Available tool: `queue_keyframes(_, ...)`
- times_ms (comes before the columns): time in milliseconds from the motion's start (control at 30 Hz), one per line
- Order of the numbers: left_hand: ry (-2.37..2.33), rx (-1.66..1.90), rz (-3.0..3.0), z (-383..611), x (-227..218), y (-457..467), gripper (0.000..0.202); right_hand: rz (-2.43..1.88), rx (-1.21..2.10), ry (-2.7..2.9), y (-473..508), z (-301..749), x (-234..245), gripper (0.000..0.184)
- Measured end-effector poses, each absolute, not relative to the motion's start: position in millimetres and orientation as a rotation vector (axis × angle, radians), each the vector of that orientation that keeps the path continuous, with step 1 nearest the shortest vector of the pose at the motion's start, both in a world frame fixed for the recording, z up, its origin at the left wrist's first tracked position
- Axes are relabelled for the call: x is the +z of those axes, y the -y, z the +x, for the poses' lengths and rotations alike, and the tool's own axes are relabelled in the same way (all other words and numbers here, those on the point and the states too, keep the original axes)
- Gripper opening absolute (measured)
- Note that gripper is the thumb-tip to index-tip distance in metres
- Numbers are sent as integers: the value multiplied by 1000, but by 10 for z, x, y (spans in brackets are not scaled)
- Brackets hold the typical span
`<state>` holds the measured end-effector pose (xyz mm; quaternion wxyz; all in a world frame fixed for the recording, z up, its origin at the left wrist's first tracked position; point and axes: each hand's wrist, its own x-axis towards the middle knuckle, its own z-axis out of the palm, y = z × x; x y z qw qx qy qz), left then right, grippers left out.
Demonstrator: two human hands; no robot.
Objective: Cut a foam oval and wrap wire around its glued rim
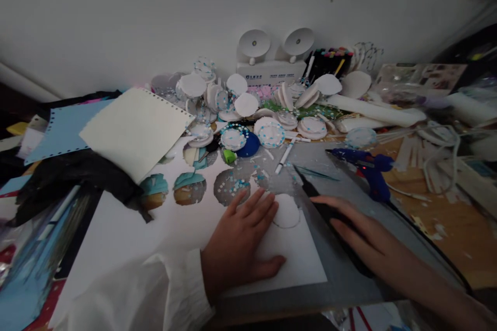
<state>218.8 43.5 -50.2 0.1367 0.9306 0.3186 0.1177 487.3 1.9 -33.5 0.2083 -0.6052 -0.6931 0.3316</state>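
Note:
My left hand [246, 240] lies flat, fingers spread, on a white sheet [298, 264] with several round holes cut in it. Just beyond its fingertips a circle [287, 210] is outlined on the sheet. In my right hand [361, 235] is a long black tool [334, 222] with a narrow pointed tip, slanting along the sheet's right edge; its exact kind cannot be made out. Tweezers [318, 173] lie beyond the tip. A white marker [285, 156] rests farther back on the grey mat [314, 152].
A blue glue gun [367, 165] with a small red light sits right of my right hand, its cord running toward me. White discs [272, 132], some trimmed with blue beads, crowd the back. A cream sheet [135, 129] and black fabric [77, 181] lie left. A two-headed lamp [272, 67] stands behind.

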Motion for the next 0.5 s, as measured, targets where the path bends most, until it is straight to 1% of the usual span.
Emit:
queue_keyframes(100,-927,327,2689,2187,-496,-429,77,-1570,1204,1578,28,4975,-244,34)
queue_keyframes(133,-928,333,2689,2186,-493,-428,77,-1514,1248,1474,50,4999,-225,32)
queue_keyframes(200,-927,353,2690,2188,-490,-428,78,-1458,1210,1361,92,5013,-198,24)
queue_keyframes(267,-944,360,2688,2195,-495,-429,80,-1497,1050,1359,127,4980,-170,14)
queue_keyframes(300,-975,367,2686,2200,-501,-428,84,-1521,963,1366,140,4950,-151,13)
queue_keyframes(400,-1131,407,2670,2219,-521,-422,97,-1559,866,1318,153,4846,-70,22)
queue_keyframes(500,-1210,400,2647,2232,-534,-412,97,-1630,881,1149,120,4795,25,29)
